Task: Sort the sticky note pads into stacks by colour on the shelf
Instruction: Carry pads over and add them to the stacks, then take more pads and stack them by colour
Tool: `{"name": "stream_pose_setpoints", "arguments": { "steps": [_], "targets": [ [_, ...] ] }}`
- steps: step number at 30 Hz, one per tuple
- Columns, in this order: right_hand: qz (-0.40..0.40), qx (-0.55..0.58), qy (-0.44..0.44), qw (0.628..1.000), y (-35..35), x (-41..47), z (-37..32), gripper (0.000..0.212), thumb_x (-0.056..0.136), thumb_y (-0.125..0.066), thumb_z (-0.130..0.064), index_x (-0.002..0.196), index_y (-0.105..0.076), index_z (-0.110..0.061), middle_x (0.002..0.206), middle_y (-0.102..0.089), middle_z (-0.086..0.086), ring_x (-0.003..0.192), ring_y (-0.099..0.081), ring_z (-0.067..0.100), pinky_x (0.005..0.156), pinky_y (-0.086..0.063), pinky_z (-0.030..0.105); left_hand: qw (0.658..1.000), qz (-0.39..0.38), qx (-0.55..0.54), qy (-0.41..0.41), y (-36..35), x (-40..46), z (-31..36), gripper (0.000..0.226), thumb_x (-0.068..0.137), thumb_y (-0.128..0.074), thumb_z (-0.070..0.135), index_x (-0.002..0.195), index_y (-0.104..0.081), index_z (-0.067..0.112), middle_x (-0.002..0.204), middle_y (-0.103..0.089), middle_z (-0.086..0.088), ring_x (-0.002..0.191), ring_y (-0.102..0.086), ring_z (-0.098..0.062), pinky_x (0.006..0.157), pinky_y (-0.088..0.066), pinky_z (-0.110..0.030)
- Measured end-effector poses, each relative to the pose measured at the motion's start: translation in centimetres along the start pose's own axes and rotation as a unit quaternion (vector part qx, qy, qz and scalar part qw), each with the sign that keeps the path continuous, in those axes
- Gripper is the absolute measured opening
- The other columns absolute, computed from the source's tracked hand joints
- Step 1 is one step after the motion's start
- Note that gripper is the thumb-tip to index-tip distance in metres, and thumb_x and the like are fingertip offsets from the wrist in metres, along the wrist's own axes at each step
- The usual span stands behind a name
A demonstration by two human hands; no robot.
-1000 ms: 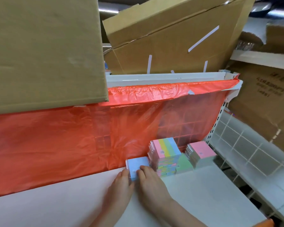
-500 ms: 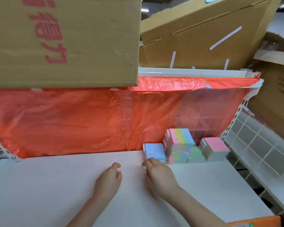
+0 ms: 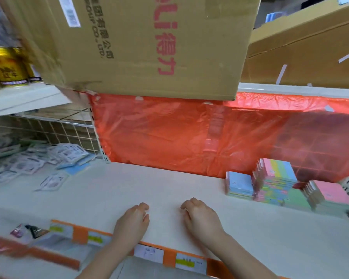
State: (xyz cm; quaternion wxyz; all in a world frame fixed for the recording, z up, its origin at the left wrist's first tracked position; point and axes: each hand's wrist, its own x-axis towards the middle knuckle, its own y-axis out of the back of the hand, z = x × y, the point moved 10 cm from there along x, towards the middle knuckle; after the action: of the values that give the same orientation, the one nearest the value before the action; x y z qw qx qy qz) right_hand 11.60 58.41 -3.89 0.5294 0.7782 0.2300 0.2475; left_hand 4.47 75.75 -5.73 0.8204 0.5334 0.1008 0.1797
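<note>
left hand [image 3: 132, 222]: palm down over the shelf [image 3: 159, 190], fingers loosely curled, holding nothing
right hand [image 3: 201, 217]: same pose, just right of the left hand, fingers loosely curled, nothing in its grip
hands vs pads: both well apart from the pads, near the shelf's front edge
blue pads [image 3: 240, 184]: short stack at the back right of the shelf, against the orange sheet, nearest stack to the right hand
striped pads [image 3: 276, 178]: tallest stack, just right of the blue pads and touching or nearly so; top pad has pink, yellow, green and blue bands
green pad [image 3: 296, 198]: low, in front of and right of the striped pads, partly tucked between them and the pink stack
pink pads [image 3: 328, 193]: rightmost stack, at the shelf's right end, edges blurred
plastic sheet [image 3: 189, 133]: translucent orange-red, hangs behind the shelf as a backdrop; wire grid shows through on the right
cardboard box [image 3: 149, 43]: large, overhangs the shelf from above, red print on its face
price strip [image 3: 169, 256]: orange rail along the shelf front, white and yellow labels in it
packets [image 3: 48, 158]: loose white and blue sachets scattered on the shelf's left end
yellow tins [image 3: 8, 65]: on the upper shelf far left, blurred
</note>
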Motion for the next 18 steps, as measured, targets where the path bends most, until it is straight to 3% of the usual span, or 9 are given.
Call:
{"name": "stream_pose_setpoints", "arguments": {
  "steps": [18],
  "targets": [
    [-0.015,0.008,0.115,0.993,-9.4,10.2,-28.2,0.032,0.093,-0.041,-0.023,0.121,-0.055,-0.024,0.122,-0.055,-0.001,0.113,-0.051,0.021,0.086,-0.045,0.032,0.996,0.038,0.063,0.055,13.9,-3.2,-27.3,0.030,0.095,-0.045,0.026,0.123,-0.052,0.021,0.119,-0.057,-0.001,0.112,-0.053,-0.019,0.089,-0.043,-0.030]
  ]
}}
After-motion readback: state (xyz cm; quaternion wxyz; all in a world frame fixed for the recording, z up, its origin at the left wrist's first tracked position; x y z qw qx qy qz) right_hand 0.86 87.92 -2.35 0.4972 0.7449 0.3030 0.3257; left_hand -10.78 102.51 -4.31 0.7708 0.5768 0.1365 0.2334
